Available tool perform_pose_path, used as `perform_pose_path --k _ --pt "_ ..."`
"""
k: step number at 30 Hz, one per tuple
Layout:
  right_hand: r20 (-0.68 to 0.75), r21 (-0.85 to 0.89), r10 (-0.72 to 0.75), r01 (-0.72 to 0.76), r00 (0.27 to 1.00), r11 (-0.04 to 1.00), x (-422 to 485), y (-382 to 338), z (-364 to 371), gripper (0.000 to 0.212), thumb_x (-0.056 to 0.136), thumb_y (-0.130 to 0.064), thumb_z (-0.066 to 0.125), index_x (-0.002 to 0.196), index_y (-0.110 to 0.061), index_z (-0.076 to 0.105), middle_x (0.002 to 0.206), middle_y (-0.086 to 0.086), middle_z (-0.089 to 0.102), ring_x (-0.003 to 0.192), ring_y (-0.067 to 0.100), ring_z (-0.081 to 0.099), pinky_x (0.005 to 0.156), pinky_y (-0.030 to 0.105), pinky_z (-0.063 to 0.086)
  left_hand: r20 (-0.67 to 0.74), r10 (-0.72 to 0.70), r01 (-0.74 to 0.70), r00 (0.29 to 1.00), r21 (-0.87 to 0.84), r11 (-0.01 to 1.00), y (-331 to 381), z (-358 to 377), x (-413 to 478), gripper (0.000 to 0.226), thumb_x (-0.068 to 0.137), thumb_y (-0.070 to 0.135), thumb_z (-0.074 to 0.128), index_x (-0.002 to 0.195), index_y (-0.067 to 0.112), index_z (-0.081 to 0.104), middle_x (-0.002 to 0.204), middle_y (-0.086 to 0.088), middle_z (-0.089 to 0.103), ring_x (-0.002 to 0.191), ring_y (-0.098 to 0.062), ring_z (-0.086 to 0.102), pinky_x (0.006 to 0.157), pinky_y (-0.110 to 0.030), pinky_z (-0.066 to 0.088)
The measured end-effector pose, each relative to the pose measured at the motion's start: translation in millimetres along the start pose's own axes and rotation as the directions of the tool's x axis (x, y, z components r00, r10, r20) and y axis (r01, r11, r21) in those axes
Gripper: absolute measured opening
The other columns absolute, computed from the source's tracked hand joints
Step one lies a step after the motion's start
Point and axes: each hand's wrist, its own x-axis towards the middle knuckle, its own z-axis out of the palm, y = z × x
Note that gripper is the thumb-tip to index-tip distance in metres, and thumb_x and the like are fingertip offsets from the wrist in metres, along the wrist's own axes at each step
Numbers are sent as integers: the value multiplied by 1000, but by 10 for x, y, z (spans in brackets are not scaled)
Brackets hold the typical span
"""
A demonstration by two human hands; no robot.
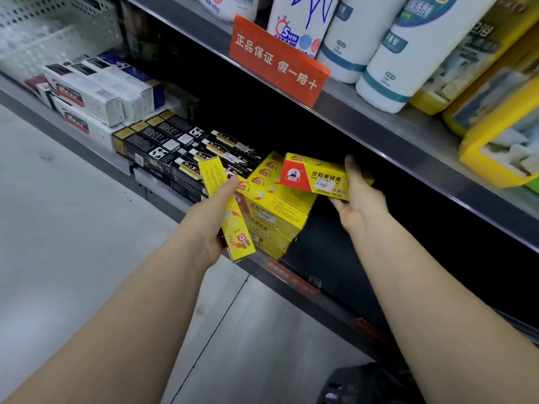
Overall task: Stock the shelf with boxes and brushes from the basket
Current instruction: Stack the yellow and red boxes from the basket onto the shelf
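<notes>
One box (pixel 237 237) gripped in left hand (pixel 210 225), another box (pixel 309 176) in right hand (pixel 361 199); perhaps four boxes (pixel 277 211) stacked.

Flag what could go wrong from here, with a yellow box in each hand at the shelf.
1. The yellow stack looks uneven and sits at the shelf's front edge. Setting the right hand's red-ended box on it might tip boxes to the floor.
2. The left hand holds a slim yellow box tilted, close against the stack, so a nudge could shove it.
</notes>
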Motion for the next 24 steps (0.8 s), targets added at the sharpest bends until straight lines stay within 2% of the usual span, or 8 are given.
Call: perform_pose_path --k 2,6,8,11,14,17,20,24 --pt "-5 -17 1 -1 1000 1000 70 146 35 34 80 -38 71 88 -11 53 72 1 70 60 10 69 63 26 56 22 -19 20 1000 -21 1000 -27 22 4 36 81 51 65 93 18 65 69 -1 74 62 -18 71 52 -28 54" --pt "107 -330 76 -37 991 943 145 448 49 60 84 -44 64 127 -6 47 109 9 66 95 17 66 100 34 46 25 -25 27 999 -56 998 -63 48 45 36 82 51 64 94 18 66 73 -3 75 68 -21 70 56 -31 54" --pt "148 -537 82 10 986 844 148 514 22 66 84 -49 60 133 -8 44 125 9 60 109 20 59 104 35 39 16 -23 24 1000 -57 998 -72 63 59 33 82 50 64 92 18 66 65 -1 72 62 -19 68 59 -30 53" --pt "252 -765 56 163 966 623 100 484 20 66 83 -57 57 131 -13 49 136 5 51 111 15 46 91 28 31 14 -30 31 999 -72 997 -81 85 67 31 82 48 65 90 18 65 57 1 68 59 -18 66 59 -30 53" --pt "386 -843 70 321 920 431 50 430 45 84 68 -60 71 137 -23 40 142 2 43 123 19 44 87 28 34 25 -26 28 999 -97 995 -84 102 54 28 83 45 65 89 17 65 56 1 69 51 -15 67 48 -25 53" --pt "466 -869 90 437 880 231 0 392 74 91 64 -45 82 140 -28 34 142 2 41 121 21 45 82 27 39 24 -21 23 999 -98 995 -78 114 27 27 84 44 65 86 17 64 54 1 68 47 -16 66 41 -25 51" --pt "482 -864 77 458 873 209 -25 363 59 90 66 -39 82 141 -28 34 143 3 40 123 23 44 83 27 40 5 -23 23 1000 -70 997 -70 110 7 33 82 47 65 94 16 64 65 -2 73 55 -18 70 46 -28 53" --pt "488 -865 90 466 868 188 -82 333 37 90 69 -43 78 144 -28 30 145 6 38 127 26 42 102 39 42 -17 -14 14 1000 -15 1000 -52 93 -32 41 83 50 63 102 15 65 89 -8 74 72 -23 73 63 -36 56"
